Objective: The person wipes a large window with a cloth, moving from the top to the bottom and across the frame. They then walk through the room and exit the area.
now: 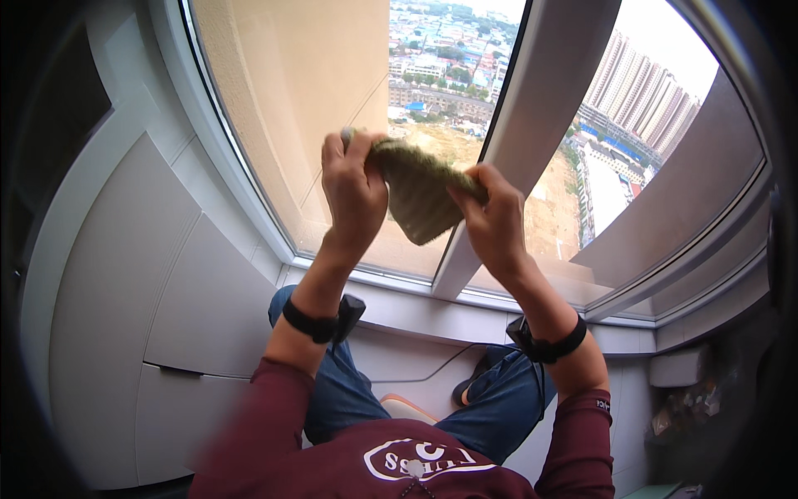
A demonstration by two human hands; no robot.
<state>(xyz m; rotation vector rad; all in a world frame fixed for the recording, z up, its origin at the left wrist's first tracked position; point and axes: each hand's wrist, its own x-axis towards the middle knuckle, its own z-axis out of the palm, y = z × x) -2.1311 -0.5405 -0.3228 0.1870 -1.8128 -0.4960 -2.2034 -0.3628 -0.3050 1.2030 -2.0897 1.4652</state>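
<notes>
My left hand (353,187) and my right hand (495,215) are both raised in front of the window. Between them hangs a green knitted fabric piece (421,199), its thick textured edge along the top and a rounded point hanging down. The left hand pinches it at the upper left, where a small greyish item shows at the fingers; what it is I cannot tell. Thumb and fingers of the right hand grip the other end. Each wrist wears a black strap with a small black device.
Window panes with a thick frame post (536,125) stand before me, above a white sill (430,321). Grey cabinets (187,299) are on the left. A dark cable (430,374) runs over the floor between my legs. A grey box (678,367) and small items lie at the right.
</notes>
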